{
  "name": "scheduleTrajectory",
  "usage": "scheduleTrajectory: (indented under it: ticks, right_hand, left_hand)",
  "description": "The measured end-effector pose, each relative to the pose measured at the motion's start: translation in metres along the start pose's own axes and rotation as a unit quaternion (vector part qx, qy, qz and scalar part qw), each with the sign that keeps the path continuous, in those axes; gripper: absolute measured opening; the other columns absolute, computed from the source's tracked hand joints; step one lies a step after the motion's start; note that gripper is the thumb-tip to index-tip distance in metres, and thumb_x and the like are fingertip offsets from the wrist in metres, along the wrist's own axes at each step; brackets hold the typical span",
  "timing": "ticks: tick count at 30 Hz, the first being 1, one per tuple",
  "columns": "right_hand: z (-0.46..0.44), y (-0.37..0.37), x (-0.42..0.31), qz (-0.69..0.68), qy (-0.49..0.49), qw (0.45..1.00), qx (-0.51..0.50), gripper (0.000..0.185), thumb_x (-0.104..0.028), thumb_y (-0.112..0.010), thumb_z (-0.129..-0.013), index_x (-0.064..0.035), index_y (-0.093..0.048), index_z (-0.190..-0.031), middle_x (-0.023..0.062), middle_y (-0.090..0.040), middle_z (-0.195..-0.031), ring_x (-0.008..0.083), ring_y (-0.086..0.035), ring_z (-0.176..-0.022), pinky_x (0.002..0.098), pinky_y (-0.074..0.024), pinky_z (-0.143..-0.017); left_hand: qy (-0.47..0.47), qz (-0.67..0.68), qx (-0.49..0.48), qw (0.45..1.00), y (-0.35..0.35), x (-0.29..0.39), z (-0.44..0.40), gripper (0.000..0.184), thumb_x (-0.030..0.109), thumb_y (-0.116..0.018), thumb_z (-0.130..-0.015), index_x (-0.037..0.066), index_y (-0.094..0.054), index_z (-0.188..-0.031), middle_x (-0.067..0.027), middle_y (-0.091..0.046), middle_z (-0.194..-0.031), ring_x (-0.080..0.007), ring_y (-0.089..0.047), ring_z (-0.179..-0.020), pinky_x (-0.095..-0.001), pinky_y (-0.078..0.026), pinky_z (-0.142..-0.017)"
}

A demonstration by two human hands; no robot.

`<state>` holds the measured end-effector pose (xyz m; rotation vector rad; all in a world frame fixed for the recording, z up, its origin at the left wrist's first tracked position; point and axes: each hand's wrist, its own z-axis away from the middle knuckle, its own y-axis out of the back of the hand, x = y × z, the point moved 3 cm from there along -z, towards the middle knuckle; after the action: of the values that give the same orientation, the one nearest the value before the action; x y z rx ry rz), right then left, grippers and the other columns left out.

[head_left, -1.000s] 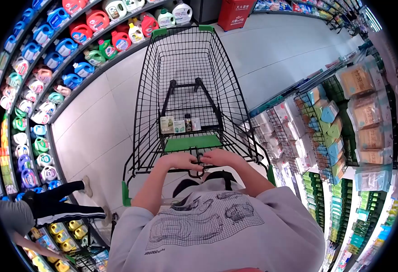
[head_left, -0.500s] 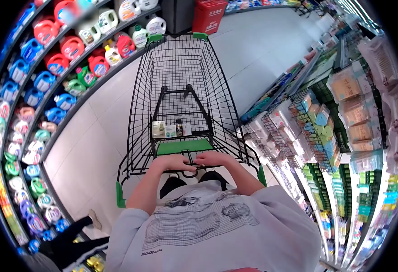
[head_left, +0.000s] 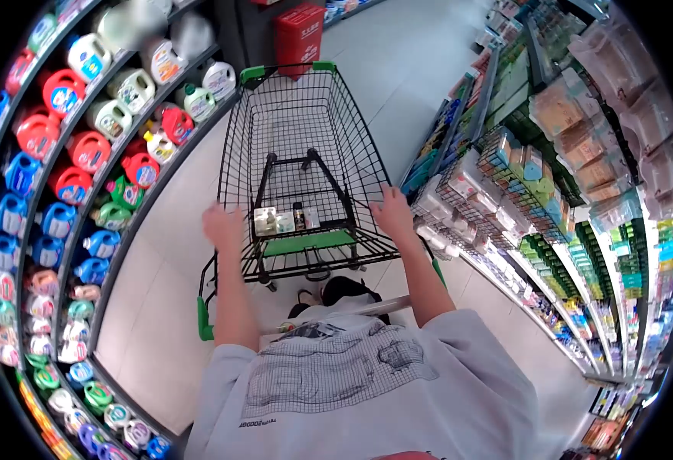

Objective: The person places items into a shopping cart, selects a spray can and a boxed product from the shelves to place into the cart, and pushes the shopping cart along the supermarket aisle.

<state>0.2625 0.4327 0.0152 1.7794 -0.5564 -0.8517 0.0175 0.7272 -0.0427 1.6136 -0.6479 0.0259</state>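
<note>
A black wire shopping cart with green corner pieces stands in front of me. My left hand is at the cart's left side, by the upper wire edge, its fingers blurred. On the opposite side, my right hand is at the right wire edge with some fingers apart; whether it grips the wire is unclear. Several small items lie near the green flap: a pale pack, a white-and-green pack and a dark bottle. The cart's push bar runs close to my shirt.
Shelves of detergent bottles curve along the left. A red bin stands beyond the cart's front. On the right are wire baskets of packaged goods and long shelves. Pale floor shows beside the cart.
My hands have parted from the middle of the cart's near end and moved forward to its two sides. The view has turned, and the person at the lower left is out of sight.
</note>
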Motion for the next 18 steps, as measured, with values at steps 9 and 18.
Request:
scheduleTrajectory:
  ticks: [9, 18]
  right_hand:
    - [-0.05, -0.085, 0.069, -0.05, -0.341, 0.923, -0.169, 0.031, -0.027, -0.054, -0.081, -0.0005, -0.064, -0.094, 0.0224, -0.063, -0.099, 0.038, -0.06, -0.096, 0.0429, -0.0486, -0.083]
    - [-0.112, -0.094, 0.066, 0.004, -0.325, 0.94, -0.101, 0.032, -0.027, -0.053, -0.085, -0.0029, -0.059, -0.106, 0.0206, -0.065, -0.083, 0.0371, -0.063, -0.079, 0.0468, -0.0496, -0.071]
  left_hand:
    - [0.087, -0.055, -0.207, 0.973, -0.052, -0.05, -0.071, 0.049, 0.045, -0.054, -0.083, -0.002, -0.055, -0.097, -0.0244, -0.062, -0.094, -0.0348, -0.061, -0.094, -0.0455, -0.048, -0.078]
    - [0.009, -0.161, -0.179, 0.97, -0.075, 0.006, -0.161, 0.056, 0.05, -0.05, -0.087, -0.003, -0.064, -0.078, -0.0216, -0.064, -0.073, -0.0381, -0.063, -0.073, -0.0454, -0.05, -0.064]
